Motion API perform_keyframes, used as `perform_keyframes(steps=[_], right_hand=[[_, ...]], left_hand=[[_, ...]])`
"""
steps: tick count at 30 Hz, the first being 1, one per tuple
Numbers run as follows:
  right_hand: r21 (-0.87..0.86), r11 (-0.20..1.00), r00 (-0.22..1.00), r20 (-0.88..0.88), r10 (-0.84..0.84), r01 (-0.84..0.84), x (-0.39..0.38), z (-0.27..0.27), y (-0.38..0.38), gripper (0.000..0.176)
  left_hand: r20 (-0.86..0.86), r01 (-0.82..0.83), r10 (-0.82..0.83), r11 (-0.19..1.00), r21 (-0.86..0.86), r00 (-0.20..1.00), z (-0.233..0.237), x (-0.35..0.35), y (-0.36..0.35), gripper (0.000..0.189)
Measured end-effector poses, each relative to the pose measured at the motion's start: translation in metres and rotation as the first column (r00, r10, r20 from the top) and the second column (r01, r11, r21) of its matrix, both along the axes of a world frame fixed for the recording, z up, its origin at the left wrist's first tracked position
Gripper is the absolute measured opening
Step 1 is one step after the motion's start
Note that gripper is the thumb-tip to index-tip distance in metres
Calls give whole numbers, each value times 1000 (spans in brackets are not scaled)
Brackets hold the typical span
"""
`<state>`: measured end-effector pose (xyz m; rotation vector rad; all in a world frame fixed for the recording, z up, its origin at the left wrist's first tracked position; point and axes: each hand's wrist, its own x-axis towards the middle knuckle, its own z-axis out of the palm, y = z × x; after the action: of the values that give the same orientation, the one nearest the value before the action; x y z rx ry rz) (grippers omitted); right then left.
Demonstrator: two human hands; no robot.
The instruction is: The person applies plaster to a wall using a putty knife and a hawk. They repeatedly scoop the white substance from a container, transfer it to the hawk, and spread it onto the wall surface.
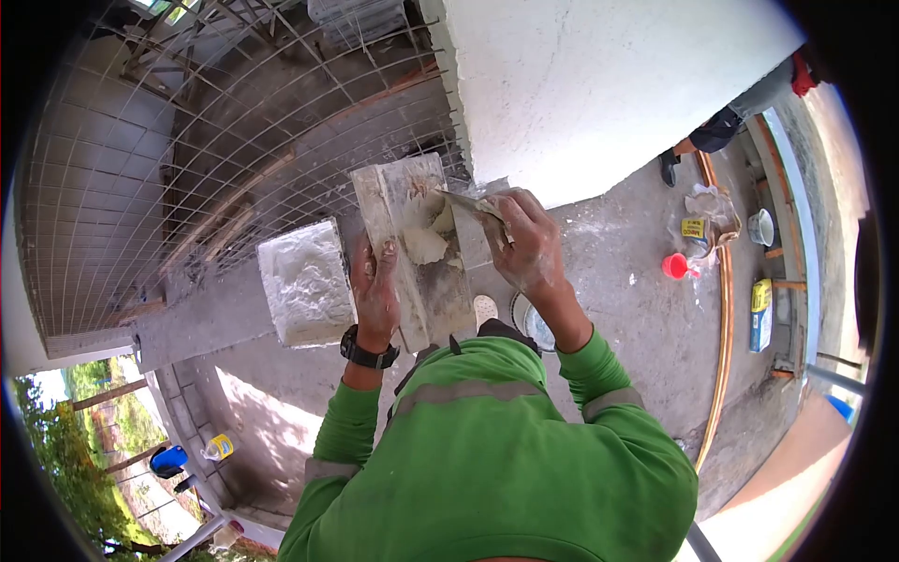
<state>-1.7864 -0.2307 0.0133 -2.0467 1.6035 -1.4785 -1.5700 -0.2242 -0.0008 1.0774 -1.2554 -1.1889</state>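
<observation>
A long, plaster-smeared board lies in front of my body, with a pale lump of wet plaster on its face. My left hand, with a black watch on the wrist, grips the board's left edge. In my right hand is a trowel, closed in the fingers, its blade over the board's far right part near the plaster. Just left of my left hand stands a squarish white slab or block with a rough, plaster-like top. Its lower part is hidden.
A white wall rises ahead to the right, beside a wire mesh. A bucket stands by my right forearm. Rightward lie a red dipper, an opened bag and a long wooden strip. Another person's leg shows beyond.
</observation>
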Motion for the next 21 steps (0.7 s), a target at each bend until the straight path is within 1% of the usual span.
perform_keyframes(steps=[1,3,4,6,8,10,12,13,14,16,17,18,20,21], right_hand=[[4,1000,1000,-1,-3,3,-3,-5,-5,19],[100,993,963,255,-86,62,-15,-19,-20,18],[102,993,963,253,-87,63,-21,-35,-30,18],[171,984,871,473,-131,56,-33,-79,-55,16],[183,980,880,449,-157,82,-43,-109,-76,16],[200,974,885,427,-186,108,-50,-126,-93,15],[187,973,878,433,-203,132,-50,-135,-106,15],[236,953,872,408,-272,188,-53,-138,-112,15],[241,953,870,410,-273,185,-56,-135,-113,15],[204,906,812,402,-424,372,-67,-131,-108,16],[234,888,783,418,-460,397,-73,-142,-104,16],[231,889,785,416,-458,396,-73,-150,-100,16],[283,922,736,558,-382,264,-68,-159,-89,15],[193,954,804,515,-297,229,-61,-144,-82,15]], left_hand=[[-1,3,-3,1000,4,1000,-1,0,-1,36],[31,25,-25,1000,2,999,-3,2,-1,35],[30,25,-26,1000,4,999,-5,2,0,35],[2,-24,24,999,39,1000,-8,2,1,37],[22,-47,45,997,54,999,-8,1,3,38],[48,-69,65,995,72,997,-11,5,3,39],[87,-69,58,990,125,995,-16,9,5,44],[167,-99,83,991,95,983,-16,9,7,46],[171,-101,83,990,98,982,-16,10,7,46],[208,-127,99,984,124,973,-16,12,9,47],[207,-126,99,984,125,973,-17,10,9,47],[182,-154,131,981,117,974,-17,7,10,44],[158,-188,170,976,108,973,-19,8,10,40],[189,-170,150,981,97,971,-23,13,11,40]])
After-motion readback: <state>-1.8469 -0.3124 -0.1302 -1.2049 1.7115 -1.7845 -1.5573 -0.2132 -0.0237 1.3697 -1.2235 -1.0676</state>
